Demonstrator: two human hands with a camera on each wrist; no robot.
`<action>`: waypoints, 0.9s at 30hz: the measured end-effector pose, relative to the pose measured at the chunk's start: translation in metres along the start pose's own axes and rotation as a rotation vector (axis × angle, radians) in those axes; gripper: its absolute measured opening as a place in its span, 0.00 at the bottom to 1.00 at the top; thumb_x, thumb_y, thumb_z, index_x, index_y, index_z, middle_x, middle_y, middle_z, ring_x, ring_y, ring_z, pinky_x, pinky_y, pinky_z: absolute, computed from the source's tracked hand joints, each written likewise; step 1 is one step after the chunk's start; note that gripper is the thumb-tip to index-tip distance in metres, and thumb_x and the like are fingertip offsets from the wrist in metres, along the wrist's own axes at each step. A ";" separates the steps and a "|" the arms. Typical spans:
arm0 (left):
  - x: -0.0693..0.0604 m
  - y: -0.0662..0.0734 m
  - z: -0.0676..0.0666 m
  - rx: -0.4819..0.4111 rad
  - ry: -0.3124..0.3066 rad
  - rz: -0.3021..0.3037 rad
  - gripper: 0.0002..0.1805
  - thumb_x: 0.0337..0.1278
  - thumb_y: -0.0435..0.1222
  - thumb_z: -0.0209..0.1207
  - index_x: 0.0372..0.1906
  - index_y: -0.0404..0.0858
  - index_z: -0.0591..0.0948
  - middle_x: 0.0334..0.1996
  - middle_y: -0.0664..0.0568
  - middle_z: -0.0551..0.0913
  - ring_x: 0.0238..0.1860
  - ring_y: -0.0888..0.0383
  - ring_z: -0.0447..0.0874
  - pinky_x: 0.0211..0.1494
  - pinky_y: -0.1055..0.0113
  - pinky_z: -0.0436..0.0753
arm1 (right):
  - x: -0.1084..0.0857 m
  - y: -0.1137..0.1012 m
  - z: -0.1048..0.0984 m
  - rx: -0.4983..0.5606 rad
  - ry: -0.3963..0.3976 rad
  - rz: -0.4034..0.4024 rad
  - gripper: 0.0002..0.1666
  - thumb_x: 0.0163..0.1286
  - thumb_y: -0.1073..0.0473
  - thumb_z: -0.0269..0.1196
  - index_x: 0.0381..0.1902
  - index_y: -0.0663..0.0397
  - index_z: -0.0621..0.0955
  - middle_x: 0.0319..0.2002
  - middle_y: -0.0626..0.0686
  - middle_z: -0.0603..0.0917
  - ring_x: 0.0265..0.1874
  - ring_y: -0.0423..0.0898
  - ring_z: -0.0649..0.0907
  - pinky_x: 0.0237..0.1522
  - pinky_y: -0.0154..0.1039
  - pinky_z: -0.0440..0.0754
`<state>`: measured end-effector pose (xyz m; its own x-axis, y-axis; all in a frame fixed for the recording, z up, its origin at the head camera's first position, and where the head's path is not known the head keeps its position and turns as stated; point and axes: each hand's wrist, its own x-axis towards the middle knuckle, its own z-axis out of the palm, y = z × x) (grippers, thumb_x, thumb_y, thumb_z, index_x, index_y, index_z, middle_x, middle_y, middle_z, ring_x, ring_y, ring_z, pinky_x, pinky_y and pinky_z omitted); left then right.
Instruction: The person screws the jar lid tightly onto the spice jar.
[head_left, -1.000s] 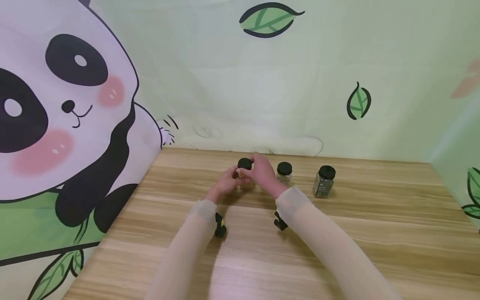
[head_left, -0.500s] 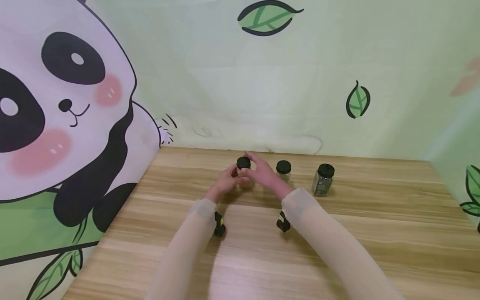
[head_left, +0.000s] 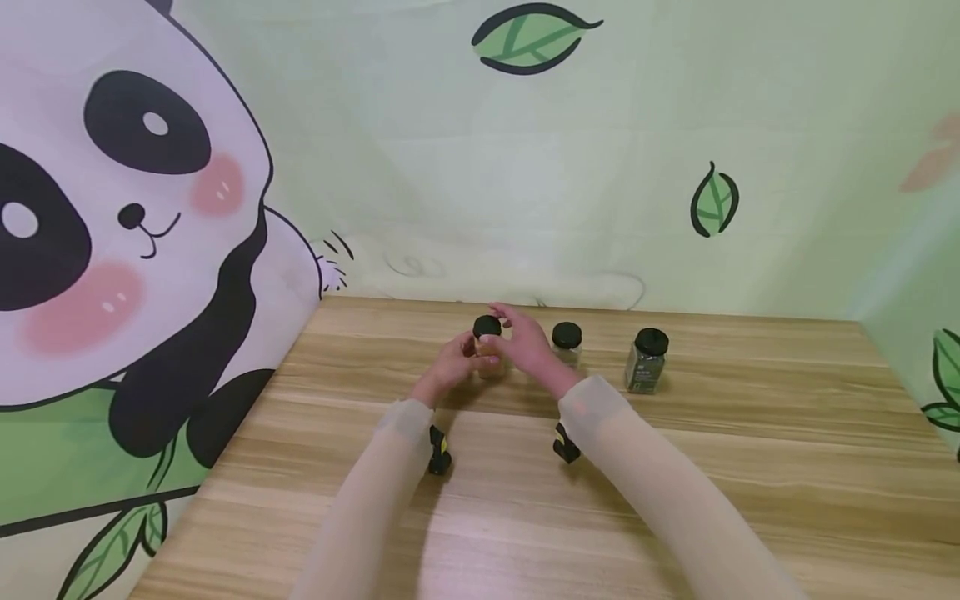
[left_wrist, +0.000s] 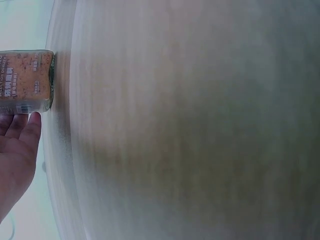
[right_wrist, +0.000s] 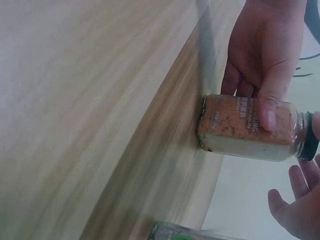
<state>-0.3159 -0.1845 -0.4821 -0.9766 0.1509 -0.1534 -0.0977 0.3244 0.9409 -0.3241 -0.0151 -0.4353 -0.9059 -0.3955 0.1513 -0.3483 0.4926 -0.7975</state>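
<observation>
A square glass spice jar [right_wrist: 230,122] of orange-brown seasoning stands upright on the wooden table, its black lid [head_left: 487,326] on top. My left hand [head_left: 450,364] grips the jar's body from the left, the thumb lying across the printed front. From the right, my right hand [head_left: 531,346] reaches to the lid, with thumb and fingers on opposite sides of it. In the left wrist view, my left fingertips touch the side of the jar, and its upper part is cut off. Behind my right wrist a second black-lidded jar [head_left: 567,336] is partly hidden.
A third jar [head_left: 647,361], with a dark label and black lid, stands farther right on the table [head_left: 750,383]. Close behind the jars hangs a pale green backdrop [head_left: 420,208] with panda and leaf drawings. Small black devices [head_left: 439,451] sit under both wrists.
My right hand has shifted slightly around the lid: its fingers spread from it, then drew a little closer again. My left hand keeps its grip, and the jar stays in place.
</observation>
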 end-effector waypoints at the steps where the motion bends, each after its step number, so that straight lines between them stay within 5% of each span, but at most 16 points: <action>1: 0.000 0.000 0.000 0.001 -0.001 0.001 0.33 0.65 0.35 0.65 0.74 0.41 0.70 0.79 0.42 0.64 0.81 0.40 0.60 0.84 0.43 0.57 | 0.000 0.000 0.000 -0.034 -0.004 -0.023 0.38 0.73 0.57 0.66 0.76 0.57 0.67 0.69 0.63 0.78 0.65 0.61 0.79 0.67 0.55 0.79; 17: -0.002 0.002 0.000 0.009 -0.001 0.019 0.31 0.66 0.34 0.65 0.72 0.39 0.72 0.75 0.42 0.71 0.78 0.42 0.65 0.83 0.46 0.62 | -0.003 -0.015 -0.006 -0.408 0.008 -0.128 0.37 0.73 0.52 0.66 0.75 0.58 0.69 0.69 0.59 0.79 0.69 0.58 0.77 0.73 0.51 0.74; 27: -0.003 0.003 0.002 -0.010 -0.007 0.018 0.33 0.66 0.33 0.64 0.75 0.37 0.69 0.78 0.42 0.67 0.80 0.41 0.61 0.83 0.46 0.61 | -0.002 -0.014 -0.007 -0.232 -0.068 -0.041 0.40 0.75 0.55 0.64 0.79 0.56 0.62 0.68 0.61 0.78 0.67 0.58 0.79 0.68 0.53 0.79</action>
<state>-0.3133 -0.1826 -0.4797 -0.9768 0.1634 -0.1384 -0.0819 0.3120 0.9466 -0.3189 -0.0152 -0.4205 -0.8743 -0.4664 0.1348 -0.4375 0.6365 -0.6352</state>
